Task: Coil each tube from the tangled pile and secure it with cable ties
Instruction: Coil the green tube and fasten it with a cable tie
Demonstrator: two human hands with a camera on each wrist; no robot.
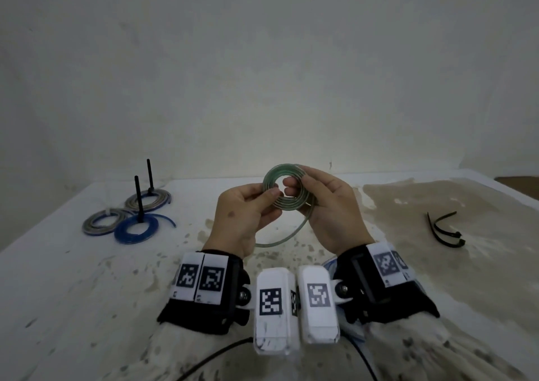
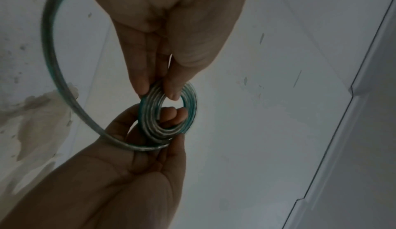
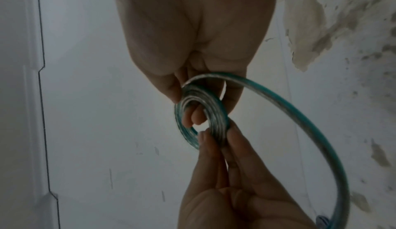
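Note:
Both hands hold a green translucent tube coil (image 1: 293,205) up above the table. My left hand (image 1: 269,195) pinches the coil's left side between thumb and fingers. On the right side, my right hand (image 1: 290,186) has fingertips through the centre hole and grips the rim. The uncoiled tail (image 1: 280,239) hangs down in a loop towards the table. In the left wrist view the left hand (image 2: 160,92) pinches the coil (image 2: 190,107) from above and the right hand (image 2: 163,131) holds it from below. The right wrist view shows the right hand (image 3: 193,107), the coil (image 3: 218,122) and the left hand (image 3: 216,134).
At the far left of the white table (image 1: 87,278) lie three coiled tubes: two grey-blue (image 1: 148,198) (image 1: 100,223) and one blue (image 1: 135,230). Two of them have black cable tie tails (image 1: 139,200) standing upright. Loose black cable ties (image 1: 443,232) lie on the right, on a stained patch.

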